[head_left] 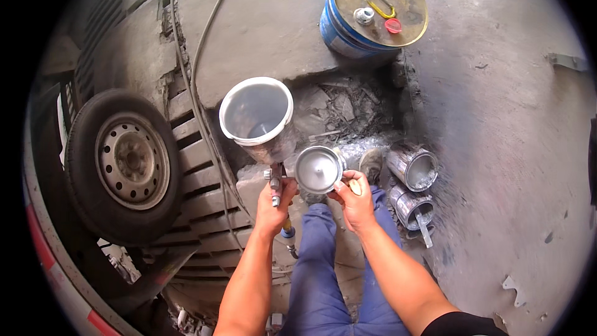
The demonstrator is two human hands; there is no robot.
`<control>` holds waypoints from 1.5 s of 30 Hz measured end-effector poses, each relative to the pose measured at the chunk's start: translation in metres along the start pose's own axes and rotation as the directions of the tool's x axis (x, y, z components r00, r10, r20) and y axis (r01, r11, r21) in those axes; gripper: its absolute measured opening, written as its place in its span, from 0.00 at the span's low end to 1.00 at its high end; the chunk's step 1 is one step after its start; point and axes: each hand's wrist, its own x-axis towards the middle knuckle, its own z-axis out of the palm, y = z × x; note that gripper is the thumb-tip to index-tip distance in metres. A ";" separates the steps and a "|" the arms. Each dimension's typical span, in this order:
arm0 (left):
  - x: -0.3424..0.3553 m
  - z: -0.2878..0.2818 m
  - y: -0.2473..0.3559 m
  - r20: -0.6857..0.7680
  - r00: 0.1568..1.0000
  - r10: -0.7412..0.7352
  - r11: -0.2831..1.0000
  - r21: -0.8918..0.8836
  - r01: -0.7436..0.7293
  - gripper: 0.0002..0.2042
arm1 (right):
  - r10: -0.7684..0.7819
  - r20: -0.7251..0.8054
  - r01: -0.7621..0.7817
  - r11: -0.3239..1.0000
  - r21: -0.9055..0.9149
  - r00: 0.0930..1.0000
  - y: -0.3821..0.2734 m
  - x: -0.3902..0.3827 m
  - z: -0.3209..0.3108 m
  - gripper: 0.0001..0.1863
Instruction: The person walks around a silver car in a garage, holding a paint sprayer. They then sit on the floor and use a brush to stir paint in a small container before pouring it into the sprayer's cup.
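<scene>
Over dusty concrete, the spray gun is gripped by the left hand, fingers curled; just right of it, the metal cup, mouth up, is pinched at its near-right rim by the right hand.

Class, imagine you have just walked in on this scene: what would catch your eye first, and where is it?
Probably the big wheel on the left, with its dark tyre and ring of holes. Next, the silvery round cup near the centre, held in the right hand, beside the spray gun in the left hand. Then the blue drum at the top, right of centre, with its yellow handle.
</scene>
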 end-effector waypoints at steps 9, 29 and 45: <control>0.024 0.022 -0.015 -0.241 0.963 0.121 0.989 0.109 -0.097 0.13 | 0.018 0.280 0.082 0.936 -0.341 0.960 -0.033 0.063 -0.046 0.20; 0.039 0.078 -0.039 -0.353 0.911 0.213 0.955 0.272 -0.118 0.09 | -0.046 -0.289 -0.096 0.883 -0.459 0.956 -0.194 0.191 -0.161 0.05; 0.038 0.093 -0.046 -0.380 0.897 0.228 0.966 0.206 -0.158 0.08 | -0.586 0.476 0.466 -0.181 -0.866 0.656 -0.268 0.315 0.029 0.19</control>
